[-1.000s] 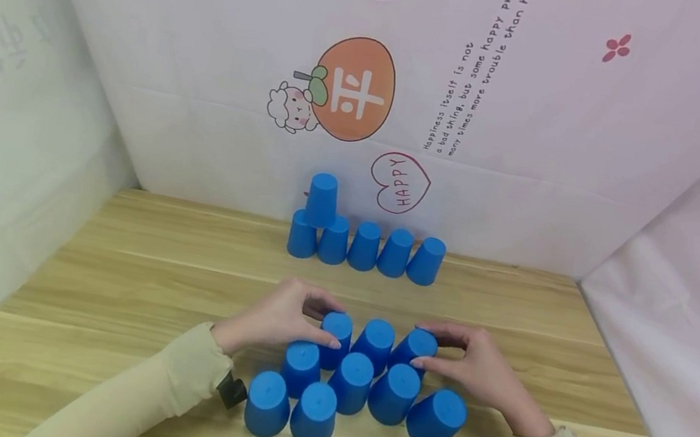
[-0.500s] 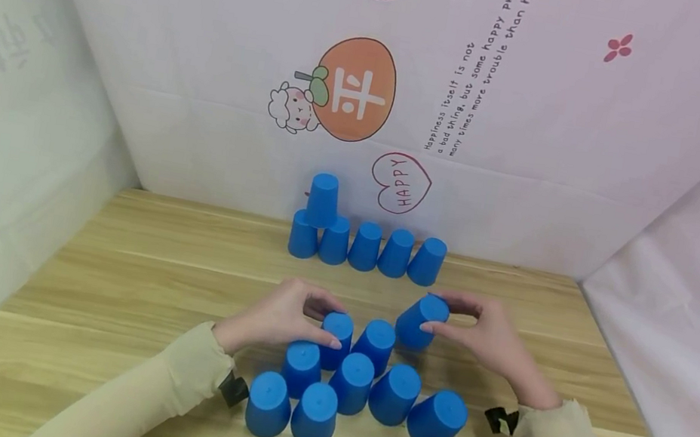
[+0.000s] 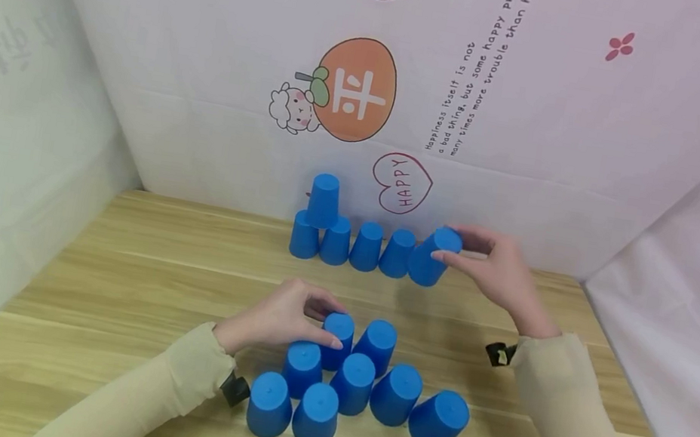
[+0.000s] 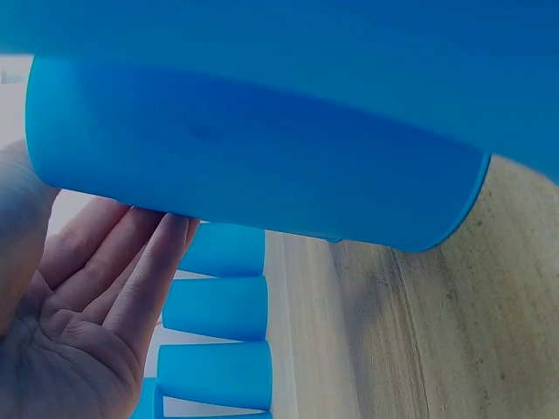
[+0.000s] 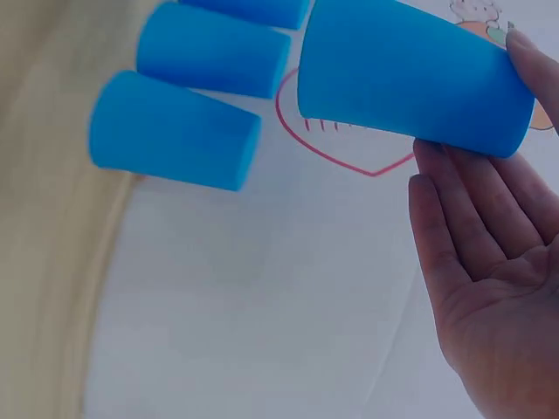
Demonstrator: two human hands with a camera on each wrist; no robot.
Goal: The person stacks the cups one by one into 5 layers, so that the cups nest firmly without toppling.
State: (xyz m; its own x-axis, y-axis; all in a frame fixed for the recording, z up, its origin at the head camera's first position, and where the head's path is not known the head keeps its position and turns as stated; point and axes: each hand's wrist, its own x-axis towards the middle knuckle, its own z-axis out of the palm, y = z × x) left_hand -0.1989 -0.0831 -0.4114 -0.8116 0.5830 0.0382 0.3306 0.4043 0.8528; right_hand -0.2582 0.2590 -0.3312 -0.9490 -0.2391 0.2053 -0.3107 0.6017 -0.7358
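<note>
With the wall (image 3: 210, 59) as twelve o'clock, the far row (image 3: 366, 248) of upside-down cups stands at twelve on the bench (image 3: 160, 288), one upper cup (image 3: 323, 203) straddling the two at its nine o'clock end. I judge the stacking barely started: that second layer has one cup seated, my lifted cup (image 3: 429, 261) isn't set down, and eight near cups (image 3: 353, 379) remain at six o'clock. My right hand (image 3: 500, 269) grips the lifted cup by its upper part, at one o'clock. From my head it overlaps the row's three o'clock end; from my right wrist it shows apart from the row. Its mouth faces down, narrow end up, long axis near upright, top leaning toward one o'clock. My left hand (image 3: 289, 316) holds a standing cup (image 3: 339, 333) at the near group's eleven o'clock, thumb this side, fingers behind; that one's upright too, mouth down.
</note>
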